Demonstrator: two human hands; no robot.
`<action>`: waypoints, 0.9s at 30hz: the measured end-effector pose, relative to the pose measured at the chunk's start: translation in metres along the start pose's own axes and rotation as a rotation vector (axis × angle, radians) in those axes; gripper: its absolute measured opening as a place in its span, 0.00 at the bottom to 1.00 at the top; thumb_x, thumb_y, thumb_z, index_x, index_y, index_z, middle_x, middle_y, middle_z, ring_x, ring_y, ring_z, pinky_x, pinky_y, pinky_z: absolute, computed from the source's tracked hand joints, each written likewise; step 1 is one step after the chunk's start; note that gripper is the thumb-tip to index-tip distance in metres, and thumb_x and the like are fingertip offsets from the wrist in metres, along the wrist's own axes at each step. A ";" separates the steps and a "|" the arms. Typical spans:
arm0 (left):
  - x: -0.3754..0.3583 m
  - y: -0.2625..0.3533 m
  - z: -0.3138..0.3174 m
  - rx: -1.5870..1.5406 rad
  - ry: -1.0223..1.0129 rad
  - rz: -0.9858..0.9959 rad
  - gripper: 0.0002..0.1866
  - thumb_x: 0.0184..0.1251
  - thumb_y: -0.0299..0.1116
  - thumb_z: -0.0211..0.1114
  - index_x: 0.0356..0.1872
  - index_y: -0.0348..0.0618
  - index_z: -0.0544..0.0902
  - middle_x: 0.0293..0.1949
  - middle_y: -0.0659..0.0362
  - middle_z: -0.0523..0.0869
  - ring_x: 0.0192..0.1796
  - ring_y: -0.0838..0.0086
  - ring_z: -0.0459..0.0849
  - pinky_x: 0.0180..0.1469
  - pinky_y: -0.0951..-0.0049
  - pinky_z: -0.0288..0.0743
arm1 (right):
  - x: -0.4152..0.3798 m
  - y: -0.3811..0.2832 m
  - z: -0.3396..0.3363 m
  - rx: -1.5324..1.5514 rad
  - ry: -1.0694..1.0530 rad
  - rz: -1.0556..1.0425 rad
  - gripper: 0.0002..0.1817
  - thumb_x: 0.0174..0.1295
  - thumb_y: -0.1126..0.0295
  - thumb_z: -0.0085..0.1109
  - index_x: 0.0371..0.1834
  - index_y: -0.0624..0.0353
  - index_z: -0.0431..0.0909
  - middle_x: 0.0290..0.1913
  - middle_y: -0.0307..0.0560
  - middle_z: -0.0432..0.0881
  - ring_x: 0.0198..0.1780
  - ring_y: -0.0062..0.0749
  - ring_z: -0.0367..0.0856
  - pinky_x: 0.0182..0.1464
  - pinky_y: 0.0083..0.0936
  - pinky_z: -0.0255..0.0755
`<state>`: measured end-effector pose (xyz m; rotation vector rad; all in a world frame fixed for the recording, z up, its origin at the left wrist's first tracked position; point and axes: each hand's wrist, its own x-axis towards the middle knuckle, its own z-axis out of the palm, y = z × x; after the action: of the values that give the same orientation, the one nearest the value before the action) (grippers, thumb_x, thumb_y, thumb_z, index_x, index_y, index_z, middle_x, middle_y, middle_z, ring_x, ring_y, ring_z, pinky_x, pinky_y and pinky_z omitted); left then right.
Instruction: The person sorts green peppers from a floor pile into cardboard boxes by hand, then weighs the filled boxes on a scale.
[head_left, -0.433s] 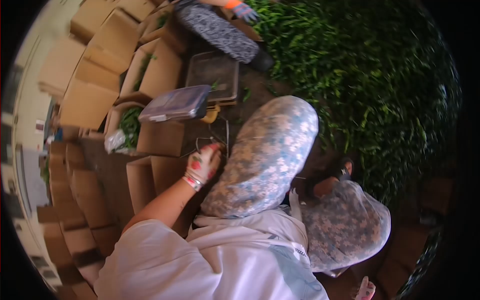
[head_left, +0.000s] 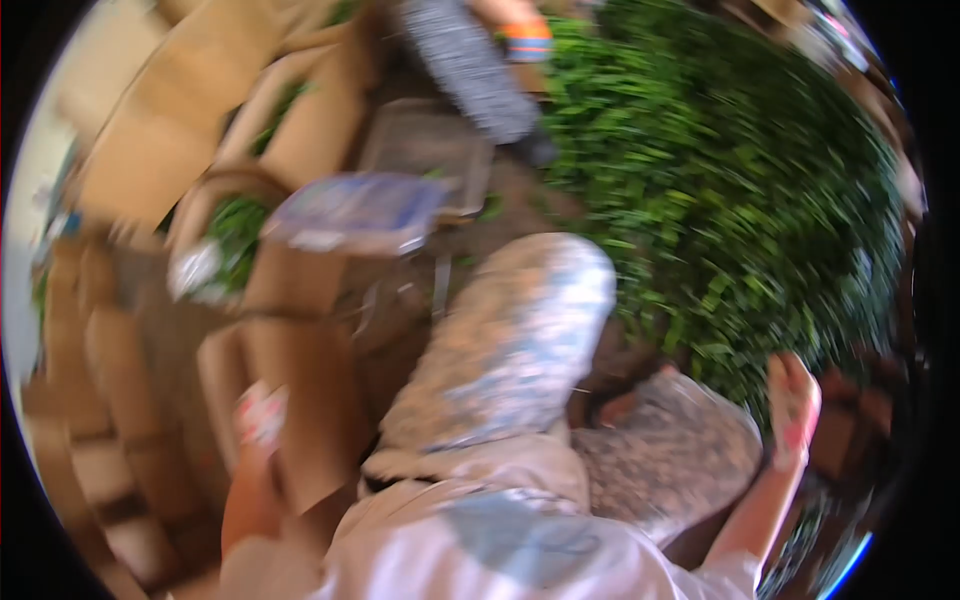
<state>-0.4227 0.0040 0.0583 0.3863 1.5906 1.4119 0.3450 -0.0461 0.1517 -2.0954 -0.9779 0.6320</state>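
Observation:
My left hand (head_left: 262, 415), in a white glove with a red pattern, is at the opening of a cardboard box (head_left: 312, 420) beside my leg. Motion smears its fingers, so I cannot make out their pose or anything in them. Out to the right, my right hand (head_left: 793, 410) is raised beside a big heap of long green peppers or pods (head_left: 720, 200), blurred. Its fingers look stretched and apart, with nothing visible in them. A clear plastic lidded container or scale top (head_left: 355, 212) sits ahead of the left hand.
Several cardboard boxes (head_left: 130, 450) line the left side. One open box ahead holds green produce (head_left: 240, 225) and a clear plastic bag (head_left: 195, 270). A flat tray (head_left: 425, 145) lies on the floor. Another person's patterned leg (head_left: 470, 70) and banded wrist (head_left: 527, 42) are at the top.
My left hand has moved from beside my knee back and left to the box. My right hand has risen from the bottom right edge to beside the green heap. The view has shifted.

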 end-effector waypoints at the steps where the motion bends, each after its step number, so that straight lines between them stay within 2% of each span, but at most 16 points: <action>1: 0.031 0.017 -0.044 0.541 -0.060 0.407 0.07 0.65 0.34 0.57 0.26 0.56 0.71 0.19 0.65 0.70 0.17 0.80 0.69 0.17 0.76 0.64 | 0.002 -0.003 -0.004 -0.395 0.107 -0.094 0.09 0.63 0.67 0.54 0.29 0.60 0.78 0.18 0.31 0.65 0.21 0.16 0.60 0.23 0.20 0.55; 2: 0.034 0.071 -0.066 0.911 -0.002 0.493 0.03 0.65 0.34 0.57 0.30 0.51 0.75 0.20 0.65 0.69 0.20 0.81 0.69 0.19 0.77 0.64 | 0.000 -0.006 -0.007 -0.443 0.180 -0.092 0.08 0.60 0.67 0.55 0.29 0.59 0.79 0.18 0.42 0.73 0.20 0.27 0.70 0.25 0.25 0.64; 3: -0.031 0.126 0.025 1.418 0.257 0.407 0.20 0.64 0.29 0.60 0.57 0.36 0.73 0.42 0.54 0.80 0.42 0.71 0.77 0.46 0.69 0.76 | -0.001 -0.005 -0.009 -0.462 0.217 -0.120 0.07 0.57 0.68 0.54 0.25 0.57 0.76 0.20 0.48 0.73 0.23 0.39 0.72 0.26 0.30 0.66; 6: -0.069 0.228 0.091 2.058 0.470 0.583 0.24 0.65 0.31 0.58 0.60 0.31 0.71 0.59 0.41 0.75 0.61 0.53 0.73 0.65 0.63 0.63 | -0.016 0.011 -0.021 -0.471 0.274 -0.135 0.07 0.54 0.69 0.53 0.20 0.54 0.72 0.21 0.51 0.76 0.27 0.52 0.76 0.28 0.36 0.69; 7: -0.061 0.247 0.095 2.157 0.387 0.665 0.24 0.69 0.38 0.54 0.60 0.34 0.72 0.53 0.46 0.80 0.57 0.62 0.78 0.60 0.71 0.70 | -0.033 -0.004 -0.030 -0.556 0.259 -0.095 0.07 0.54 0.68 0.54 0.20 0.54 0.72 0.22 0.50 0.77 0.27 0.51 0.77 0.28 0.36 0.69; 8: 0.032 0.292 -0.008 1.631 -0.026 0.926 0.25 0.71 0.39 0.52 0.63 0.34 0.68 0.55 0.48 0.79 0.56 0.64 0.78 0.59 0.73 0.72 | -0.043 0.004 -0.037 -0.591 0.245 -0.064 0.07 0.54 0.67 0.54 0.20 0.53 0.73 0.22 0.49 0.78 0.27 0.50 0.77 0.29 0.36 0.70; 9: -0.001 0.293 0.053 1.620 -0.063 0.945 0.25 0.71 0.39 0.52 0.63 0.34 0.68 0.55 0.48 0.79 0.56 0.64 0.78 0.59 0.73 0.72 | -0.054 0.012 -0.042 -0.618 0.269 -0.071 0.07 0.54 0.67 0.54 0.20 0.53 0.73 0.22 0.48 0.78 0.27 0.49 0.78 0.29 0.34 0.70; 12: -0.194 0.306 0.258 2.246 0.578 1.609 0.23 0.69 0.56 0.53 0.53 0.53 0.82 0.44 0.56 0.87 0.33 0.66 0.87 0.35 0.71 0.78 | -0.083 0.034 -0.051 -0.555 0.270 0.031 0.08 0.55 0.66 0.55 0.21 0.54 0.75 0.23 0.48 0.79 0.27 0.47 0.79 0.30 0.32 0.72; 15: -0.237 0.312 0.370 1.867 -0.260 2.147 0.20 0.66 0.48 0.61 0.46 0.41 0.84 0.41 0.53 0.87 0.35 0.60 0.85 0.39 0.66 0.78 | -0.082 0.042 -0.052 -0.464 0.274 0.094 0.08 0.56 0.65 0.55 0.24 0.54 0.78 0.24 0.49 0.80 0.27 0.47 0.79 0.31 0.33 0.73; 16: -0.259 0.279 0.421 1.655 -0.650 1.846 0.08 0.66 0.31 0.62 0.36 0.35 0.82 0.30 0.49 0.83 0.30 0.59 0.79 0.36 0.62 0.73 | -0.077 0.043 -0.059 -0.431 0.273 0.103 0.08 0.56 0.65 0.55 0.25 0.54 0.79 0.24 0.49 0.80 0.27 0.47 0.80 0.31 0.33 0.73; 18: -0.221 0.265 0.484 2.130 -0.767 1.428 0.10 0.71 0.31 0.51 0.42 0.40 0.80 0.33 0.59 0.81 0.28 0.72 0.74 0.35 0.76 0.71 | -0.066 0.049 -0.066 -0.423 0.274 0.112 0.08 0.57 0.64 0.55 0.27 0.54 0.81 0.24 0.49 0.80 0.28 0.46 0.80 0.32 0.33 0.74; 19: -0.198 0.228 0.512 1.347 -1.107 1.040 0.06 0.66 0.30 0.56 0.37 0.42 0.80 0.32 0.57 0.80 0.35 0.68 0.78 0.44 0.72 0.71 | -0.060 0.050 -0.066 -0.391 0.281 0.084 0.08 0.58 0.63 0.55 0.28 0.53 0.81 0.25 0.49 0.81 0.28 0.46 0.81 0.32 0.33 0.74; 21: -0.240 0.140 0.588 1.234 -1.469 2.290 0.10 0.57 0.37 0.63 0.36 0.43 0.80 0.33 0.57 0.80 0.42 0.60 0.76 0.49 0.63 0.67 | -0.045 0.062 -0.074 -0.355 0.298 -0.044 0.07 0.60 0.68 0.54 0.34 0.56 0.81 0.24 0.49 0.80 0.25 0.39 0.78 0.31 0.28 0.72; 22: -0.277 0.112 0.614 1.771 -1.565 1.934 0.12 0.61 0.42 0.60 0.40 0.48 0.82 0.38 0.59 0.83 0.47 0.64 0.80 0.53 0.60 0.67 | -0.036 0.062 -0.079 -0.288 0.274 0.031 0.08 0.61 0.66 0.55 0.36 0.57 0.82 0.25 0.48 0.80 0.25 0.37 0.78 0.32 0.27 0.73; 25: -0.289 0.007 0.683 1.572 -2.311 1.702 0.19 0.63 0.44 0.58 0.48 0.42 0.81 0.35 0.54 0.84 0.43 0.60 0.82 0.46 0.62 0.75 | -0.016 0.091 -0.080 -0.075 0.267 0.141 0.13 0.63 0.59 0.54 0.37 0.56 0.81 0.30 0.50 0.83 0.32 0.42 0.82 0.37 0.31 0.75; 27: -0.321 -0.061 0.717 1.923 -2.529 1.522 0.24 0.64 0.48 0.56 0.56 0.43 0.77 0.51 0.50 0.82 0.56 0.59 0.78 0.58 0.64 0.71 | 0.004 0.133 -0.075 0.062 0.312 0.179 0.12 0.63 0.61 0.55 0.39 0.57 0.81 0.28 0.48 0.82 0.30 0.34 0.80 0.36 0.28 0.73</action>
<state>0.3293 0.1766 0.2185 -2.9137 0.6859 1.1885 0.4567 -0.1322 0.0935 -2.1594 -0.5949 0.3997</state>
